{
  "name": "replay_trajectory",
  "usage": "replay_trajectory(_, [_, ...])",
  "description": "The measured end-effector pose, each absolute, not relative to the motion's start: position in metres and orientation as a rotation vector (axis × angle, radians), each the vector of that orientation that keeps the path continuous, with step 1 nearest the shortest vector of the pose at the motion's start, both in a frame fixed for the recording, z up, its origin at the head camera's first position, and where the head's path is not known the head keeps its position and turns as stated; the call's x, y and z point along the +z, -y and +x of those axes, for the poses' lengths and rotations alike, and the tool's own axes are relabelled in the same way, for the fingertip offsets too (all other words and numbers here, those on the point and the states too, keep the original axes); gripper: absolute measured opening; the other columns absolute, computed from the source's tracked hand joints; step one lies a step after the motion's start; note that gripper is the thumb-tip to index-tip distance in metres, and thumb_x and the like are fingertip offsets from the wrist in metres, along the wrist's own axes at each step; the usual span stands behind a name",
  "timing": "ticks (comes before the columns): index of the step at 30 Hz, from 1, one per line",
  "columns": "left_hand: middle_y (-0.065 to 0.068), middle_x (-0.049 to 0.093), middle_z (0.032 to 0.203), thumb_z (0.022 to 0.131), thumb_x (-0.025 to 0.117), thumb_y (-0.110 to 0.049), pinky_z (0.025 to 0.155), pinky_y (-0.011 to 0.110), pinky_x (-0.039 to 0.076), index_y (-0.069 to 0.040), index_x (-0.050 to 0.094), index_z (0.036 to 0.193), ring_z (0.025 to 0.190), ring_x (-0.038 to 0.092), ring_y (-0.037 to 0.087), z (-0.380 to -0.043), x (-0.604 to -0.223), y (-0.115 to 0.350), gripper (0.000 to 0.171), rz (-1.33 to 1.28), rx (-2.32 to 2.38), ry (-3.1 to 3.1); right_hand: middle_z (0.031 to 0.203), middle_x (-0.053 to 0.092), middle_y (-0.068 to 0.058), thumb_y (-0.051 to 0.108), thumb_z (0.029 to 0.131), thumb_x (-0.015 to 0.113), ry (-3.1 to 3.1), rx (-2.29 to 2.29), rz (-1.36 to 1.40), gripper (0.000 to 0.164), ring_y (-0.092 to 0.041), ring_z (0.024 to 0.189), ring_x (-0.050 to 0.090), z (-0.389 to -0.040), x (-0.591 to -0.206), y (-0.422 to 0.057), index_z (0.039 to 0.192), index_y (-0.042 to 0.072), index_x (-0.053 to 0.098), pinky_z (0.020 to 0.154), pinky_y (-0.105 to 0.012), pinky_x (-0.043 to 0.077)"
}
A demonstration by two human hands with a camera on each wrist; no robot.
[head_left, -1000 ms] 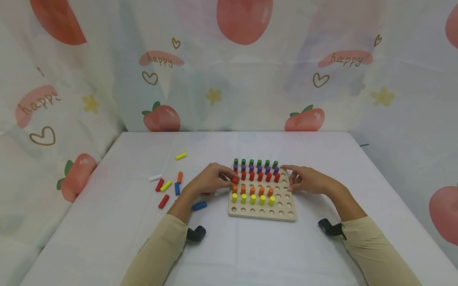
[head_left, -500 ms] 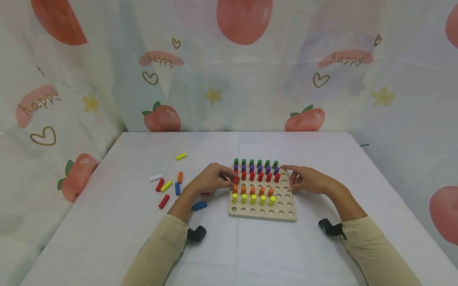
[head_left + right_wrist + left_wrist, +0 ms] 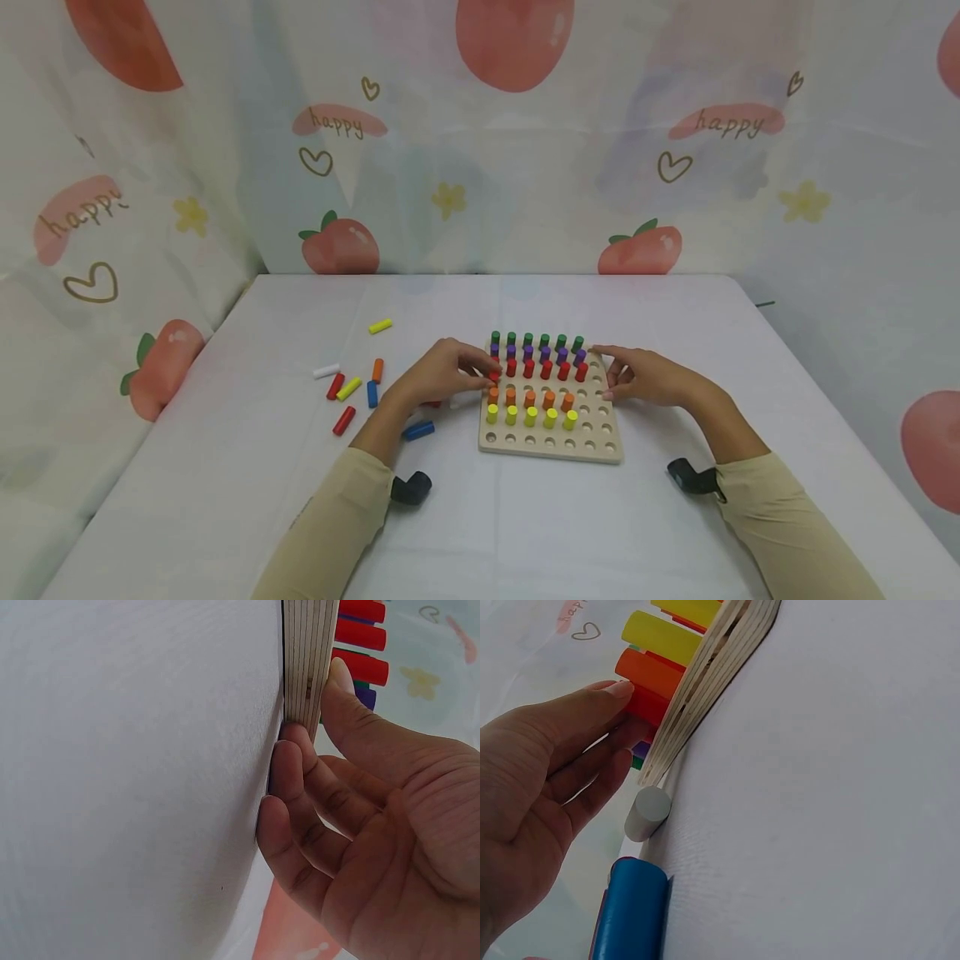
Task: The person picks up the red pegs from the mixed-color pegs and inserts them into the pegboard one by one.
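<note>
A light wooden pegboard (image 3: 551,454) lies on the table, with rows of green, purple, red, orange and yellow pegs standing in it. My left hand (image 3: 442,372) is at the board's left edge, thumb and fingers pinching a red peg (image 3: 646,705) just behind the orange row. That peg stands upright; whether it is fully down in its hole is hidden by the fingers. On the opposite side, my right hand (image 3: 645,377) grips the board's right edge. In the right wrist view its thumb lies on top and the index finger touches the layered side (image 3: 306,667).
Loose pegs lie left of the board, among them a white peg (image 3: 326,371), a far yellow peg (image 3: 380,327), an orange peg (image 3: 377,370), a red peg (image 3: 344,421) and a blue peg (image 3: 418,431). A grey-white peg (image 3: 648,814) lies beside the board's left edge.
Both hands stay almost where they were, the left still at the red peg and the right on the board's edge. The head view has shifted very slightly.
</note>
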State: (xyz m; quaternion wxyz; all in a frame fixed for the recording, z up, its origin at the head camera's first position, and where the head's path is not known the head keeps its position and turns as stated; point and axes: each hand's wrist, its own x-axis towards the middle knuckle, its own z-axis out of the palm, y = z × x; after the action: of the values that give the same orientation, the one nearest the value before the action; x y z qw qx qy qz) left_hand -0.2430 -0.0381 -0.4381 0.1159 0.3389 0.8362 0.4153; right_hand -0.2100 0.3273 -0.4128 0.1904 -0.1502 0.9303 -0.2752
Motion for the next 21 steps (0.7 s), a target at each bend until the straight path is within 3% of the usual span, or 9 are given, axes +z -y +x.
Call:
replay_trajectory(7, [0.001, 0.076, 0.112, 0.094, 0.078, -0.010, 0.093, 0.030, 0.054, -0.014, 0.079, 0.116, 0.101, 0.067, 0.010, -0.242, -0.435, 0.040, 0.023, 0.994, 1.229, -2.450, 0.097, 0.060, -0.004, 0.024, 0.091, 0.081, -2.608, -0.793, -0.424, 0.082, -0.024, 0.093, 0.056, -0.209, -0.412, -0.326, 0.157, 0.001, 0.038, 0.078, -0.035, 0.052])
replay_trajectory(21, [-0.011, 0.074, 0.105, 0.093, 0.080, -0.016, 0.088, 0.029, 0.056, -0.017, 0.079, 0.116, 0.098, 0.067, 0.010, -0.240, -0.432, 0.056, 0.023, 0.938, 1.204, -2.497, 0.099, 0.060, -0.004, 0.024, 0.092, 0.081, -2.610, -0.774, -0.438, 0.082, -0.024, 0.094, 0.057, -0.209, -0.411, -0.324, 0.157, 0.000, 0.037, 0.081, -0.035, 0.053])
